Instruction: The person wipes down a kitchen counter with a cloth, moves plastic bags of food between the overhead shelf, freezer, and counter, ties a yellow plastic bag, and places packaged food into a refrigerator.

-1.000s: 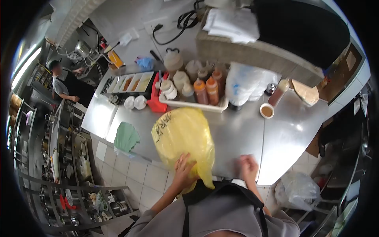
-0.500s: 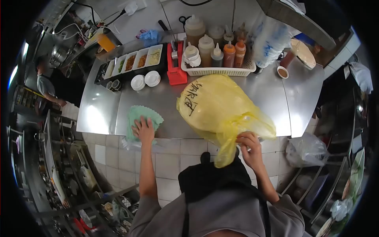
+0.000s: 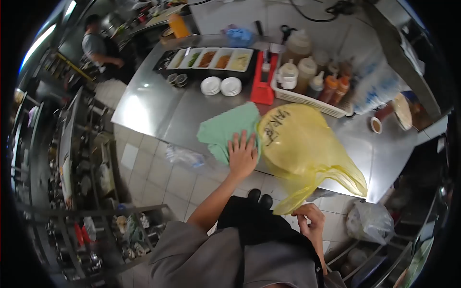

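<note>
My left hand (image 3: 243, 154) lies flat with fingers spread on a green cloth (image 3: 216, 132) with a zigzag edge, pressing it on the steel counter. Directly right of the cloth rests a yellow plastic bag (image 3: 297, 139) with black handwriting, a round bulky shape inside; what it contains is hidden. A loose end of the bag stretches past the counter's front edge toward my body. There my right hand (image 3: 311, 218) pinches that end between curled fingers.
Behind stand a tray of toppings (image 3: 208, 58), stacked white dishes (image 3: 231, 86), a red dispenser-like holder (image 3: 263, 79) and a basket (image 3: 312, 103) of sauce bottles. A small sauce cup (image 3: 376, 125) sits right. Another person (image 3: 103, 53) stands far left.
My left hand has slid the cloth rightward along the counter up against the bag, and the cloth is spread wider. My right hand has drawn the bag's end toward me. The view has turned.
</note>
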A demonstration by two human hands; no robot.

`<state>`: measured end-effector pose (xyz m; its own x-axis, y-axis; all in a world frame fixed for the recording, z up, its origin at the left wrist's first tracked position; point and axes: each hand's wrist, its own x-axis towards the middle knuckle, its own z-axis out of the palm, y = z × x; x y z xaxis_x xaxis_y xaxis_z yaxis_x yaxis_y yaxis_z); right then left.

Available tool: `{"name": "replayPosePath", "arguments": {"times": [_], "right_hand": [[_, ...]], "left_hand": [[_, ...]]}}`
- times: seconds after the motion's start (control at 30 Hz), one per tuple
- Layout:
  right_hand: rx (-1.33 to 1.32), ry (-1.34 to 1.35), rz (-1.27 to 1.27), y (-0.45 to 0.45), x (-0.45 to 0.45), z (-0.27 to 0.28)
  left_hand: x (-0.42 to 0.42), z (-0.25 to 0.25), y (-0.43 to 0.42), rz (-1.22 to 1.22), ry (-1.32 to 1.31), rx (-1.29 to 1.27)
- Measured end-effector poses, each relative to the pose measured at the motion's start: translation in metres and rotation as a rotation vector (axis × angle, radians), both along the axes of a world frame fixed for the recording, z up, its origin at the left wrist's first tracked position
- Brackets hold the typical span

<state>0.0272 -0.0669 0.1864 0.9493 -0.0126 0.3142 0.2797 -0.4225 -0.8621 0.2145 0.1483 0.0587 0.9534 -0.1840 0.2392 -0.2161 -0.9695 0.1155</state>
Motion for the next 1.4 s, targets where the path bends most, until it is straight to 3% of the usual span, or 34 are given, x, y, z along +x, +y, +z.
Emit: {"name": "replayPosePath", "arguments": {"times": [0.1, 0.17, 0.2, 0.23, 0.27, 0.33, 0.37, 0.4, 0.43, 0.47, 0.5, 0.57, 0.6, 0.7, 0.77, 0.8, 0.87, 0.9, 1.03, 1.07, 1.1, 1.13, 1.2, 1.3, 1.4], "right_hand": [[-0.013, 0.008, 0.104, 0.013, 0.005, 0.025], [0.001, -0.185, -0.050, 0.006, 0.006, 0.025], [-0.063, -0.139, -0.343, 0.003, 0.002, 0.029], [0.021, -0.119, -0.627, -0.004, -0.001, 0.022], [-0.151, -0.175, -0.806, -0.015, 0.004, 0.021], [-0.193, -0.085, -1.080, -0.029, 0.016, 0.010], [-0.178, -0.022, -1.182, -0.034, 0.021, -0.003], [0.088, -0.081, -1.089, -0.038, 0.022, -0.025], [0.354, -0.143, -1.007, -0.043, 0.023, -0.046], [0.408, -0.043, -0.985, -0.040, 0.025, -0.045], [0.559, -0.041, -0.908, -0.040, 0.025, -0.059], [0.561, -0.050, -1.008, -0.018, 0.020, -0.051], [0.607, -0.090, -1.025, -0.006, 0.013, -0.048], [0.185, -0.201, -1.614, 0.034, -0.012, -0.031], [-0.424, -0.433, -1.517, 0.061, 0.003, -0.004], [-0.695, -0.021, -1.221, 0.071, 0.012, 0.002], [-0.902, 0.279, -0.977, 0.052, 0.034, -0.023], [-1.058, 0.420, -0.890, 0.033, 0.037, -0.034], [-0.888, 0.532, -1.035, -0.010, 0.025, -0.107], [-0.809, 0.582, -1.078, -0.012, 0.030, -0.121], [-0.668, 0.709, -1.076, 0.005, 0.028, -0.105], [-0.533, 0.656, -1.143, 0.014, 0.028, -0.111], [-0.186, 0.412, -0.989, 0.023, 0.022, -0.115], [0.145, 0.556, -0.886, 0.025, 0.013, -0.054], [-0.393, -0.103, -1.432, 0.039, -0.003, -0.013]], "left_hand": [[0.004, 0.010, 0.038, -0.014, -0.048, -0.144], [0.049, -0.002, 0.092, 0.015, -0.194, -0.181], [0.072, -0.009, 0.117, 0.119, -0.180, -0.066], [0.092, -0.001, 0.142, 0.186, -0.138, -0.118], [0.109, 0.000, 0.161, 0.302, -0.077, -0.078], [0.132, -0.009, 0.170, 0.325, -0.219, 0.031], [0.126, 0.011, 0.145, 0.030, -0.205, -0.097], [0.099, 0.043, 0.106, -0.264, -0.168, -0.222], [0.066, 0.061, 0.066, -0.424, 0.048, -0.240], [0.046, 0.050, 0.038, -0.742, 0.119, -0.324], [0.027, 0.053, 0.012, -1.004, 0.375, -0.320], [0.008, 0.055, -0.044, -1.297, 0.191, -0.256], [0.007, 0.062, -0.071, -1.319, 0.151, -0.291], [0.017, 0.086, -0.146, -1.371, 0.099, -0.305], [0.027, 0.077, -0.182, -1.498, 0.121, -0.113], [0.028, 0.066, -0.196, -1.559, 0.127, -0.016], [0.030, 0.041, -0.209, -1.782, 0.373, 0.332], [0.030, 0.042, -0.207, -1.775, 0.448, 0.346], [0.016, 0.055, -0.179, -1.741, 0.466, 0.175], [0.014, 0.052, -0.173, -1.785, 0.343, 0.225], [0.011, 0.046, -0.167, -1.821, 0.220, 0.272], [0.008, 0.043, -0.165, -1.851, 0.102, 0.317], [0.002, 0.036, -0.171, -1.790, 0.140, 0.099], [-0.008, 0.035, -0.175, -1.743, 0.124, -0.119], [-0.001, 0.014, -0.183, -1.775, 0.045, -0.024]]}}
